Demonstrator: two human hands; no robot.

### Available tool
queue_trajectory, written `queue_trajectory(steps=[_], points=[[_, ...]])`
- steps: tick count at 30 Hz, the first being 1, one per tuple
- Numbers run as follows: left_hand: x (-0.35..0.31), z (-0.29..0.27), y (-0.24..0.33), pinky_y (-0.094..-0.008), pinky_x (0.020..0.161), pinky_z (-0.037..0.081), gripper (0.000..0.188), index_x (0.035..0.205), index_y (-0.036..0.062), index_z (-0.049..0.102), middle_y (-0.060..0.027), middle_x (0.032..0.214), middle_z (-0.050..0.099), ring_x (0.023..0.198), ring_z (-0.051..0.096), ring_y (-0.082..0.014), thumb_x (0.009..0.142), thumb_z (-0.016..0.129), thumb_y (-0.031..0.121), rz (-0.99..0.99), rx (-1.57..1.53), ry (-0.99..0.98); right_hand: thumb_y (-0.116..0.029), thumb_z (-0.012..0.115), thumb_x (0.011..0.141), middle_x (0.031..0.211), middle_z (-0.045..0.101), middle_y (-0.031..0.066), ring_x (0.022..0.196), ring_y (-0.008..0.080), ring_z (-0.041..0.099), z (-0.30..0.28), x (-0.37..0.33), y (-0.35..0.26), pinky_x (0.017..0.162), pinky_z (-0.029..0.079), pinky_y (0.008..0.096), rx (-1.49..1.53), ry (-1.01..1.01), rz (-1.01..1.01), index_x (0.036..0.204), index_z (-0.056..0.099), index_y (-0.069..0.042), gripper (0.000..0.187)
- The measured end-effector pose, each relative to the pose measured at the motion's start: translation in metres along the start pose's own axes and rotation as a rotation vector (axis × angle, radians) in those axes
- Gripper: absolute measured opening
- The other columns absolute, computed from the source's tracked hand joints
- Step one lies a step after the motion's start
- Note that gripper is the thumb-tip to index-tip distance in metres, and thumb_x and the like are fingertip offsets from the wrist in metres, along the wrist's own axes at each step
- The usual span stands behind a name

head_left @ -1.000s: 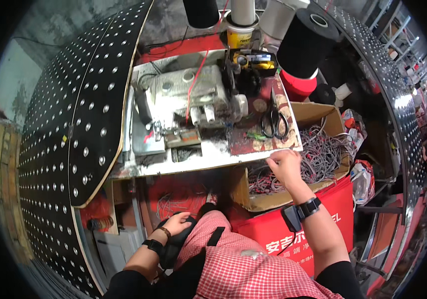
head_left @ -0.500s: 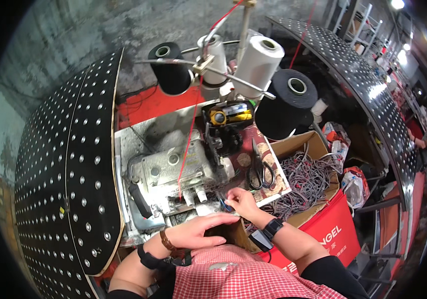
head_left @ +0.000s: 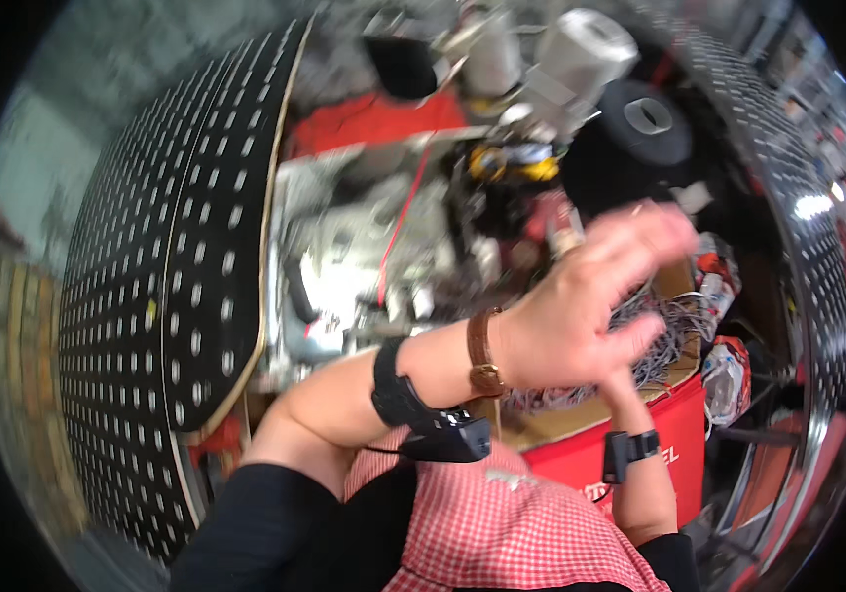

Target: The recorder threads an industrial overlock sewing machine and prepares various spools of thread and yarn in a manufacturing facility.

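My left hand (head_left: 581, 311) reaches across to the right, fingers stretched out and thumb apart, with nothing visible in it. It passes above a carton (head_left: 551, 424) filled with tangled grey and reddish cords (head_left: 674, 340). Most of my right hand (head_left: 620, 390) is hidden behind the left one; only its wrist end shows, so its fingers cannot be made out. Left of both hands sits a pale sewing machine (head_left: 364, 257), blurred by motion. A red thread (head_left: 404, 222) runs down to it.
Black and white thread cones (head_left: 630, 138) stand behind the machine, near a tray with a yellow tape measure (head_left: 487, 161). Black studded panels (head_left: 216, 217) flank the left side, with another (head_left: 788, 148) at the right. A red box (head_left: 655, 449) stands at front right.
My left hand has swung right and up from beside the machine, over the carton, its fingers stretched. My right hand has moved right and now lies mostly behind it. The view has shifted and blurred.
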State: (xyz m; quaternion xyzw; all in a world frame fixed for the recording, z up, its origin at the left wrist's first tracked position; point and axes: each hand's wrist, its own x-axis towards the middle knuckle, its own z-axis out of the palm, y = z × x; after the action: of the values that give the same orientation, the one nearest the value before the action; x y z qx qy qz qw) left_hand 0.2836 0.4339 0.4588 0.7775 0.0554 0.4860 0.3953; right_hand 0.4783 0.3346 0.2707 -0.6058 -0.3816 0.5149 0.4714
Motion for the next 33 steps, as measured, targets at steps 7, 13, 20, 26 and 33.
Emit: queue_trajectory(steps=[7, 13, 20, 26, 33], points=[[-0.152, -0.089, 0.053, -0.0368, 0.090, 0.042, 0.028, 0.104, -0.0029, 0.058, -0.0174, 0.108, 0.057, 0.104, 0.054, -0.0293, 0.076, 0.055, -0.001, -0.335, -0.224, 0.045, -0.009, 0.048, 0.088, 0.063, 0.042, -0.0085, 0.051, 0.0004, 0.033, -0.009, 0.010, -0.041, 0.045, 0.022, 0.0156, -0.137, -0.200, 0.167, 0.103, 0.056, -0.003, 0.018], [-0.352, -0.094, 0.125, -0.0329, 0.089, 0.040, 0.023, 0.104, -0.0027, 0.056, -0.0152, 0.107, 0.056, 0.102, 0.054, -0.0228, 0.083, 0.050, 0.005, -0.678, -0.465, 0.308, 0.002, 0.043, 0.086, 0.076, 0.053, 0.0009, 0.064, 0.0077, 0.051, 0.119, -0.008, -0.051, 0.057, 0.044, 0.0211, -0.757, -0.964, 0.382, 0.100, 0.058, -0.001, 0.020], [-0.620, 0.061, 0.026, -0.0263, 0.083, 0.044, 0.022, 0.105, 0.0022, 0.055, -0.0028, 0.096, 0.059, 0.094, 0.055, -0.0122, 0.083, 0.054, 0.008, -1.385, -0.277, 1.038, 0.002, 0.050, 0.080, 0.087, 0.059, 0.0130, 0.074, 0.0216, 0.060, 0.218, -0.013, 0.039, 0.066, 0.048, 0.0296, -1.130, -1.625, 0.153, 0.101, 0.058, -0.001, 0.022], [-0.716, 0.133, -0.169, -0.0392, 0.083, 0.045, 0.030, 0.098, 0.0096, 0.062, -0.0155, 0.102, 0.060, 0.095, 0.058, -0.0296, 0.073, 0.053, 0.024, -2.158, 0.175, 0.855, 0.006, 0.046, 0.085, 0.102, 0.061, 0.0088, 0.093, 0.0143, 0.057, 0.197, -0.001, 0.135, 0.078, 0.045, 0.0250, -1.392, -1.539, 0.593, 0.110, 0.055, 0.000, 0.027], [-0.857, 0.239, -0.320, -0.0360, 0.060, 0.051, 0.018, 0.094, 0.0096, 0.058, -0.0085, 0.079, 0.059, 0.071, 0.059, -0.0231, 0.081, 0.054, 0.022, -1.721, -0.577, 1.954, -0.005, 0.048, 0.087, 0.094, 0.062, 0.0053, 0.085, 0.0100, 0.055, 0.230, -0.001, 0.199, 0.074, 0.044, 0.0226, -1.405, -1.344, 0.820, 0.111, 0.056, -0.004, 0.025]])
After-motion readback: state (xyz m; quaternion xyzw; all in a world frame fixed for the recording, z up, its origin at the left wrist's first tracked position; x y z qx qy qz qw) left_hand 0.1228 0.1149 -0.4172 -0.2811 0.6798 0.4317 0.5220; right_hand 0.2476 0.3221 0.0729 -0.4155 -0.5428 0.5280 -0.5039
